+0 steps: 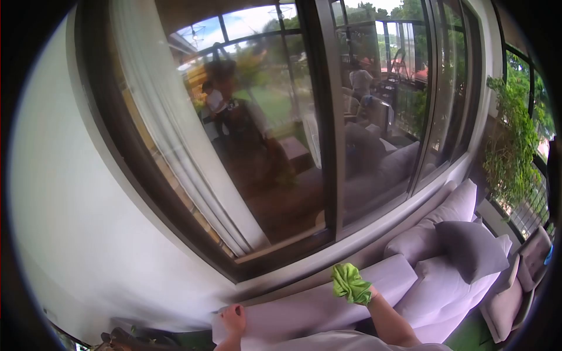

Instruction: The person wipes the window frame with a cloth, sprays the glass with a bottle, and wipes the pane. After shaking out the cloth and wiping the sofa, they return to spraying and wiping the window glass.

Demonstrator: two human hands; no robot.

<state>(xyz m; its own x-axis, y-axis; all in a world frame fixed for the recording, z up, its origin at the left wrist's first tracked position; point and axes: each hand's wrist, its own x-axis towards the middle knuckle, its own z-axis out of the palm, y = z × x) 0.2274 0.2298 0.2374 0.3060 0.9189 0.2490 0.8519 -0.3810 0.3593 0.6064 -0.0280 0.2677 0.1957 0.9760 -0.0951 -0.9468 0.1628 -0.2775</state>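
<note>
Sunlit window wall above a pale sofa

A large dark-framed sliding window [328, 117] reflects trees and sky, with a sheer white curtain [175, 134] gathered behind the glass on its left; a white wall [64, 193] flanks it, a lilac-grey sofa [445, 275] with a darker cushion [471, 248] sits beneath, and leafy greenery [515, 146] hangs at the right.

1. The right hand [358, 291] grips a crumpled green cloth [351, 282] just below the window [281, 128], over the sofa back [316, 304].
2. The left hand [233, 319] rests on the sofa back's end, left of the cloth.
3. A dark grey cushion [471, 248] lies on the sofa, right of the cloth.
4. A white curtain [175, 128] hangs behind the glass.
5. A leafy plant [512, 146] stands right of the window.
</note>
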